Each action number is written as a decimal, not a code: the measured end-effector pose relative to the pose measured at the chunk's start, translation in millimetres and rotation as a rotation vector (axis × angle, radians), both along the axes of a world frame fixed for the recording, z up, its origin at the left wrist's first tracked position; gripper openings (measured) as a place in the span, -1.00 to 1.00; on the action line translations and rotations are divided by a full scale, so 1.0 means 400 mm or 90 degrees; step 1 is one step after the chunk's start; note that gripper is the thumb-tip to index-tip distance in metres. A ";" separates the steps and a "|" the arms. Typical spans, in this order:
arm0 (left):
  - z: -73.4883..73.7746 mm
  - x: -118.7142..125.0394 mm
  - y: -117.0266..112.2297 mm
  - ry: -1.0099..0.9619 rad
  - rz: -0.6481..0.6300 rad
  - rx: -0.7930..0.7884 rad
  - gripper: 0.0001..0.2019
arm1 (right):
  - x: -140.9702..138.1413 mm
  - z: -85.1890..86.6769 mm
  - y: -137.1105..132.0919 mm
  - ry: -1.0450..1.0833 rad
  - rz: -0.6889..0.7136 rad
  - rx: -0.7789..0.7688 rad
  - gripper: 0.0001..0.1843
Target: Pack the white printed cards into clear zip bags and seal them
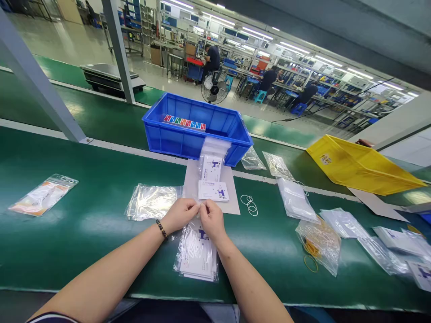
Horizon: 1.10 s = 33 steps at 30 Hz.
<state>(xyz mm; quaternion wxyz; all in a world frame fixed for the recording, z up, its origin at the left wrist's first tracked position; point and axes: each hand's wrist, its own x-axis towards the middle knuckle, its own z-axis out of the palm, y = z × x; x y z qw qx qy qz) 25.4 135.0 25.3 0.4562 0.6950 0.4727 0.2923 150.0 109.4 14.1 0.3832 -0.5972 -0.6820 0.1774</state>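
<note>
My left hand and my right hand meet fingertip to fingertip, both closed in a pinch. What lies between the fingers is too small and covered to make out. Directly beneath them, a stack of white printed cards in clear plastic bags lies on the green bench. Beyond my fingers, a pile of white printed cards rests on a grey cardboard sheet. A bagged card leans toward the blue bin. Left of the sheet lie flat, clear plastic bags, close to my left hand.
A blue bin stands behind the sheet, with a strip of coloured labels inside. White rubber bands, a bag of yellow rubber bands and a yellow bin are rightward. An orange-white packet lies left. People sit farther back.
</note>
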 end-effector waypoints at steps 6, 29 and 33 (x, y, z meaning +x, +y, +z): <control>0.004 -0.002 -0.002 0.047 -0.040 -0.023 -0.73 | 0.010 -0.015 0.018 0.000 -0.084 0.012 -0.76; 0.083 -0.087 0.019 0.236 -0.154 0.179 -0.78 | 0.119 0.066 0.019 0.167 0.369 -0.287 -0.73; 0.069 -0.081 0.022 0.187 -0.187 0.073 -0.78 | 0.155 0.038 0.059 0.056 0.036 -0.130 -0.79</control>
